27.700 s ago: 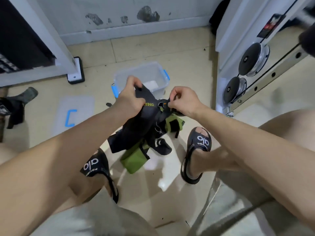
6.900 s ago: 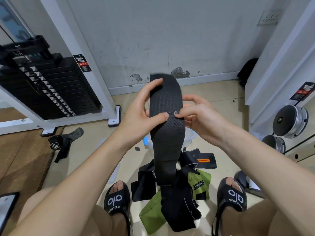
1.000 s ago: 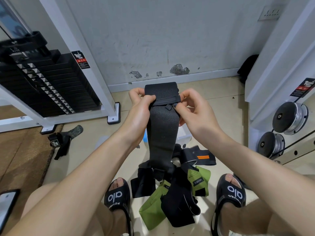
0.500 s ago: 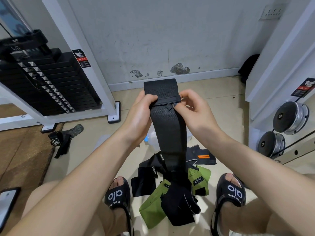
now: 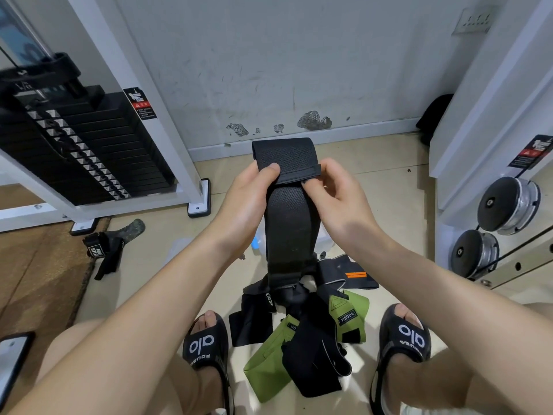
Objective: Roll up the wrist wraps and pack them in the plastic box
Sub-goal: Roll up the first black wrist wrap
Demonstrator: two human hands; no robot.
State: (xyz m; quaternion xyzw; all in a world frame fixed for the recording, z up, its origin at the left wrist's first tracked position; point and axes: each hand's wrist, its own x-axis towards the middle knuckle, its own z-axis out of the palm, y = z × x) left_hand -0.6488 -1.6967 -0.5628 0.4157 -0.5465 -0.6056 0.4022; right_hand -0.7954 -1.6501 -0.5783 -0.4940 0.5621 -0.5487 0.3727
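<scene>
Both hands, left (image 5: 248,202) and right (image 5: 335,199), pinch the black wrap (image 5: 288,223) at its folded top; a loose first turn could unroll, and the hanging tail may snag the pile (image 5: 302,333).

Beige tile floor (image 5: 386,181), gym corner

Pile of black and green wrist wraps (image 5: 299,327) sits between two sandalled feet, clear plastic box (image 5: 324,241) just behind it, a lone black strap (image 5: 109,250) off left by the brown mat (image 5: 39,274).
</scene>
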